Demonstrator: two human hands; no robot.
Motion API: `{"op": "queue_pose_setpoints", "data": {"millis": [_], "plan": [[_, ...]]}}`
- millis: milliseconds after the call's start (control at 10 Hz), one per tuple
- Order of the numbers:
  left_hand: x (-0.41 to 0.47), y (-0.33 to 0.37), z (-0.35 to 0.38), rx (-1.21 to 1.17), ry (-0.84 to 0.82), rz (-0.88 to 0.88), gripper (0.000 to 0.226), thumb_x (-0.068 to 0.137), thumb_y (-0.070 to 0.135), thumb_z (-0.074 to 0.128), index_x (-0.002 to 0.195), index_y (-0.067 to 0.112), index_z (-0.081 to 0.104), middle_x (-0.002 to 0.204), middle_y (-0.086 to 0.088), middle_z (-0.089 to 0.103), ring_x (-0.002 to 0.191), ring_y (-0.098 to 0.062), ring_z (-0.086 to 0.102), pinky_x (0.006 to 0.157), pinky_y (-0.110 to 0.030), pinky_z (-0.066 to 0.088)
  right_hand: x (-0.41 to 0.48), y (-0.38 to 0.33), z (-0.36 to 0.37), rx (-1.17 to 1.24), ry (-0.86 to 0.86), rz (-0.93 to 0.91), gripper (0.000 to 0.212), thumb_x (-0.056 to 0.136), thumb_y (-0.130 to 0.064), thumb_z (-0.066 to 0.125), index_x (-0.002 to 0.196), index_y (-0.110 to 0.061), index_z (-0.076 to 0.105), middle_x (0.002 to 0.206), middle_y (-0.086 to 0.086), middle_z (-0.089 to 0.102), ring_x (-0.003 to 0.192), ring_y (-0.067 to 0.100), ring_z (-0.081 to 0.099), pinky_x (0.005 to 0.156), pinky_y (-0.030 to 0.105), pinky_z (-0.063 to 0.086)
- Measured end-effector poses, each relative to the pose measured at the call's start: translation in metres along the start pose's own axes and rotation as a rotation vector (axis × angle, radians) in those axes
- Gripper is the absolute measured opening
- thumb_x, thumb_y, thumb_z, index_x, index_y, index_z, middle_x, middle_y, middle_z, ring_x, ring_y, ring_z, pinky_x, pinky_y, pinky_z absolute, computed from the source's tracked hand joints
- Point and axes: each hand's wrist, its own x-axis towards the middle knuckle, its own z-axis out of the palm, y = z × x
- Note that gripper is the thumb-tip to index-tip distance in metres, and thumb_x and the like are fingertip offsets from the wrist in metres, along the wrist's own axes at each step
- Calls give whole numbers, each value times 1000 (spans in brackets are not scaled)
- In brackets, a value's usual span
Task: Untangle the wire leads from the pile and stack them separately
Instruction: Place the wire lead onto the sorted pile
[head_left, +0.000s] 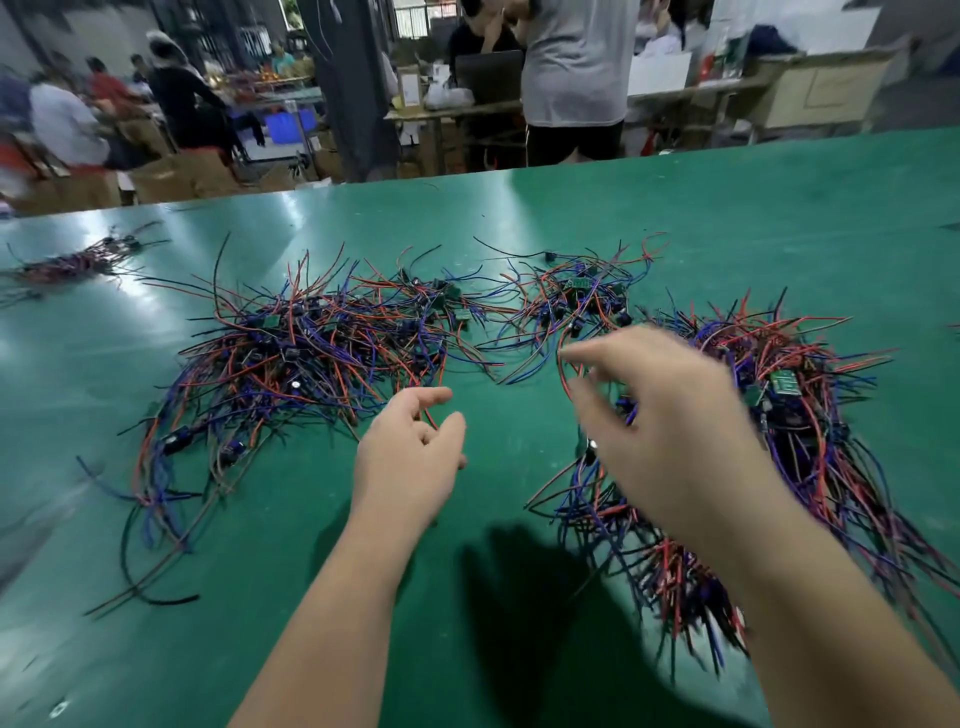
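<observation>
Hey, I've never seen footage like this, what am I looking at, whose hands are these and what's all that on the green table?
There is no machine: a camera worn on a person's head looks down at their own bare hands. The green table holds tangled red, blue and black wire leads with small green circuit boards: a left pile, a right pile, and a small bundle far left. The left hand seems to pinch a red wire. The right hand is near the right pile, too blurred to tell what it holds.

On the green counter (779, 218) lie a left wire tangle (311, 353), a right wire tangle (810, 415) and 1 small bundle (78, 262) upper left.
</observation>
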Motion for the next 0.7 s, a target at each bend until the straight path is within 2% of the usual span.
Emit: {"op": "queue_pose_setpoints", "data": {"millis": [100, 200, 300, 400, 500, 600, 700], "plan": [[3, -2, -1, 31, 11, 4, 10, 85, 18, 62, 85, 28, 62, 48, -4, 55, 65, -31, 64, 56, -28, 43, -12, -13, 23, 47, -423, -94, 33, 94, -25, 54, 126, -22, 58, 110, 1, 61, 104, 18, 56, 95, 31, 41], [3, -4, -2, 61, 9, 14, 12, 83, 16, 61, 85, 27, 64, 41, 5, 44, 58, -31, 60, 54, -29, 41, -17, -10, 39, -2, -559, -51, 37, 98, -29, 45, 134, -26, 47, 114, 1, 51, 109, 21, 53, 96, 34, 40], [5, -7, -1, 72, 31, 22, 24, 79, 8, 56, 90, 28, 64, 38, 7, 41, 49, -20, 49, 52, -29, 39, -17, 0, 41, -76, -572, 100, 35, 98, -29, 42, 132, -21, 43, 113, 5, 48, 108, 28, 53, 92, 40, 44], [6, -11, -2, 126, 88, 55, 30, 76, 8, 54, 93, 33, 60, 38, 10, 38, 40, -8, 36, 48, -26, 35, -16, 12, 38, -158, -584, 224, 36, 97, -31, 45, 128, -16, 38, 107, 9, 52, 100, 30, 56, 85, 40, 47], [3, -16, -3, 185, 162, 85, 29, 77, 10, 55, 92, 34, 59, 39, 9, 38, 41, -9, 38, 47, -26, 35, -14, 17, 29, -182, -555, 297, 38, 95, -33, 48, 126, -16, 35, 88, 8, 56, 71, 25, 58, 66, 36, 50], [5, -21, -5, 209, 242, 41, 21, 79, 10, 56, 87, 29, 62, 39, 6, 39, 45, -14, 42, 46, -27, 31, -14, 17, 29, -181, -555, 312, 40, 96, -33, 47, 129, -17, 33, 80, 4, 56, 60, 19, 55, 58, 32, 47], [6, -25, -10, 128, 316, -47, 20, 77, 7, 55, 81, 24, 64, 35, 5, 35, 39, -12, 34, 43, -25, 27, -11, 12, 20, -155, -578, 314, 43, 96, -35, 49, 131, -15, 36, 92, 8, 62, 74, 24, 60, 70, 34, 51]]}}
